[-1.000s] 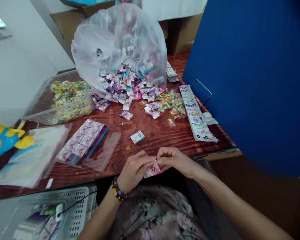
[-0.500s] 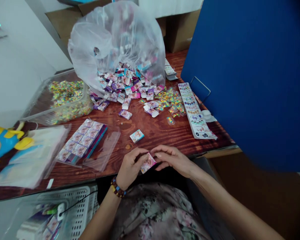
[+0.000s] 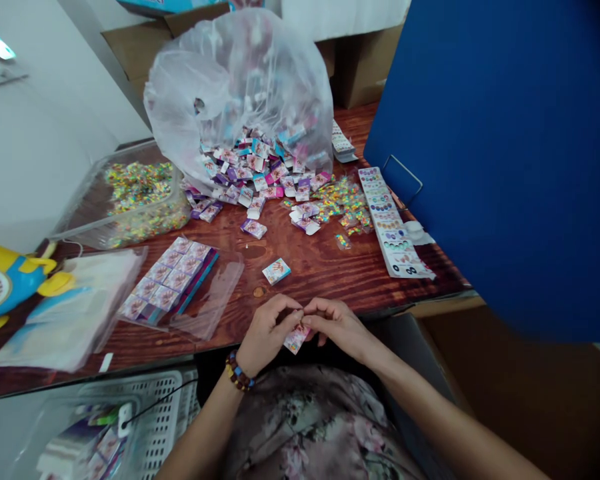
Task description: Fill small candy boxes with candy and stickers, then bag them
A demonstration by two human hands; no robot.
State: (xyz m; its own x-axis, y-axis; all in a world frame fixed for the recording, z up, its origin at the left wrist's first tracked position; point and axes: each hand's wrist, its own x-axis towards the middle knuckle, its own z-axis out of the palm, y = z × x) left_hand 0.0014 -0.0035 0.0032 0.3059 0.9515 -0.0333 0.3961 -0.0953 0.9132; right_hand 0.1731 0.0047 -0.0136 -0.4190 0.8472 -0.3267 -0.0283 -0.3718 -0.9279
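Observation:
Between my hands, just off the table's front edge, is a small pink-and-white printed box (image 3: pixel 295 340). My left hand (image 3: pixel 270 330) grips it from the left, thumb on its face. The fingers of my right hand (image 3: pixel 334 325) are closed at the box's upper right end; part of that end is hidden behind them. A blue-edged small box (image 3: pixel 277 271) lies flat on the table just beyond my hands. To the left, rows of small boxes (image 3: pixel 173 273) lie on a clear plastic bag (image 3: pixel 215 300).
A large translucent bag (image 3: pixel 190 73) spills small boxes at the back. Packets of coloured pieces (image 3: pixel 343 200) lie beside a sticker sheet (image 3: pixel 387 223). A clear bin (image 3: pixel 80 220) holds more packets. A blue panel (image 3: pixel 480 167) bounds the right; a white basket (image 3: pixel 163 413) sits below left.
My right hand has moved in, its fingers closing onto the upper end of the box. The left hand keeps its grip. The whole view has shifted slightly.

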